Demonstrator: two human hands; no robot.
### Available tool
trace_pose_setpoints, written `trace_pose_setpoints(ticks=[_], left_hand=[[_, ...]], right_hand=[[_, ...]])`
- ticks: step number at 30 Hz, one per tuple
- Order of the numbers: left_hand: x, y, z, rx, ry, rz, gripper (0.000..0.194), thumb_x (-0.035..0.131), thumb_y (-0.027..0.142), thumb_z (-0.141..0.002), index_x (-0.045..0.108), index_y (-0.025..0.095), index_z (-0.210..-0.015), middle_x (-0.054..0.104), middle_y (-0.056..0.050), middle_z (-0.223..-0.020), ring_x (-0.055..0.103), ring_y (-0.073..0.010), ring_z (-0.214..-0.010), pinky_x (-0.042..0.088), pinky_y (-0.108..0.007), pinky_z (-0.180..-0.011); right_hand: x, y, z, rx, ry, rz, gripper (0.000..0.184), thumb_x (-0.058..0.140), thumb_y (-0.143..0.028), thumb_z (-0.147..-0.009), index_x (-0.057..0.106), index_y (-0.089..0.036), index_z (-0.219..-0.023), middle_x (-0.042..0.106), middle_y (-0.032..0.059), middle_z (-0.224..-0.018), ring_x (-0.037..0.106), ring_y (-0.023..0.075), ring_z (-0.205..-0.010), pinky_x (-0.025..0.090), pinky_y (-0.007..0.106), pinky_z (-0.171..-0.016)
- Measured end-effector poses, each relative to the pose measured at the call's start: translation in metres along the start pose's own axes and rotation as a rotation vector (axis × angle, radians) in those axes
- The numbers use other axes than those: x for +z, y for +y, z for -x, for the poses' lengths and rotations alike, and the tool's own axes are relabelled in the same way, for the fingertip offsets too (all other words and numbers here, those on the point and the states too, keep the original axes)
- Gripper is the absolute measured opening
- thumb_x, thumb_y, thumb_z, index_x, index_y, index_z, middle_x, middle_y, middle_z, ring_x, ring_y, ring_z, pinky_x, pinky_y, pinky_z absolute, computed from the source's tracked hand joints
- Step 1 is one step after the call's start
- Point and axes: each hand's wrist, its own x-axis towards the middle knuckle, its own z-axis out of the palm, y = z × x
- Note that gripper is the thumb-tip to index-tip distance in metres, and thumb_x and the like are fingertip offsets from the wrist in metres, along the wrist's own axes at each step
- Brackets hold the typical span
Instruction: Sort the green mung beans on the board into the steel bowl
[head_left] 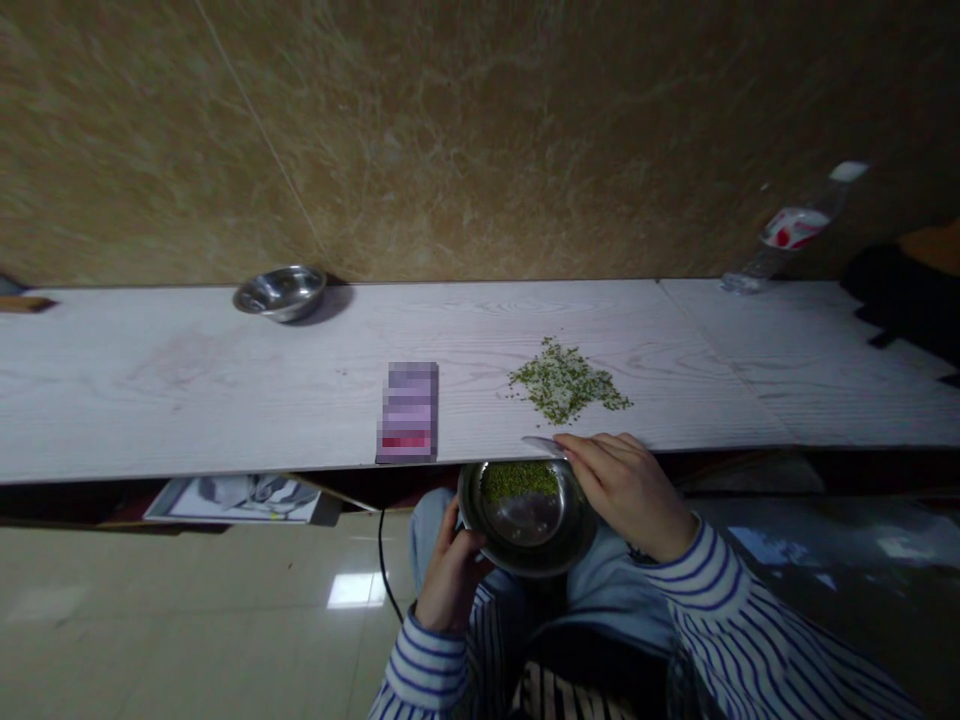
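Below the counter's front edge, my left hand (452, 568) grips the rim of a steel bowl (551, 555) tilted over my lap. Small green grains, perhaps mung beans, lie along the bowl's far side. My right hand (630, 490) is closed on a thin, pale, flat piece (541, 444) whose kind I cannot make out; it sits at the counter edge, just above the bowl. A loose spread of green and white grains (566, 382) rests on the counter beyond my right hand.
A phone-like slab with a blurred screen (409, 412) lies left of the grains on the white counter (187, 390). Another steel bowl (281, 293) stands by the wall. A clear bottle (795, 228) and a dark bag (911, 285) are at right; an open drawer (322, 508) juts out below.
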Motion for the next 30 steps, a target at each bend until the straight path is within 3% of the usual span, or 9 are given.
trace_pose_setpoints(ticks=[7, 19, 25, 30], left_hand=[[0.006, 0.0, 0.001, -0.015, -0.021, 0.009, 0.07, 0.063, 0.015, -0.059, 0.051, 0.024, -0.128, 0.067, -0.004, -0.093, 0.057, -0.0183, -0.077, 0.048, -0.031, -0.068], [0.015, 0.001, -0.007, -0.004, -0.031, -0.024, 0.067, 0.063, 0.017, -0.06, 0.053, 0.025, -0.126, 0.066, -0.005, -0.102, 0.059, -0.0206, -0.082, 0.048, -0.031, -0.064], [0.021, 0.002, -0.009, -0.028, -0.026, -0.009, 0.071, 0.062, 0.015, -0.06, 0.05, 0.023, -0.13, 0.067, -0.005, -0.098, 0.058, -0.0187, -0.077, 0.048, -0.031, -0.065], [0.024, -0.002, -0.013, -0.043, -0.026, 0.001, 0.071, 0.063, 0.016, -0.06, 0.051, 0.024, -0.13, 0.068, -0.005, -0.104, 0.059, -0.0212, -0.085, 0.048, -0.031, -0.067]], right_hand=[[0.001, 0.002, -0.012, 0.034, -0.013, 0.066, 0.027, 0.044, -0.017, -0.095, 0.062, -0.017, -0.114, 0.073, 0.007, -0.091, 0.065, 0.0183, -0.08, 0.042, 0.032, -0.074], [0.006, 0.043, -0.04, 0.18, -0.019, 0.1, 0.031, 0.043, -0.021, -0.094, 0.064, -0.019, -0.117, 0.074, 0.007, -0.098, 0.067, 0.0191, -0.087, 0.048, 0.032, -0.081], [-0.003, 0.059, -0.045, 0.186, 0.028, 0.088, 0.029, 0.045, -0.022, -0.094, 0.065, -0.021, -0.116, 0.074, 0.0066, -0.101, 0.067, 0.0191, -0.09, 0.047, 0.032, -0.083], [-0.007, 0.072, -0.051, 0.172, 0.056, 0.148, 0.027, 0.046, -0.018, -0.093, 0.065, -0.02, -0.113, 0.074, 0.0068, -0.096, 0.066, 0.0195, -0.087, 0.043, 0.033, -0.078]])
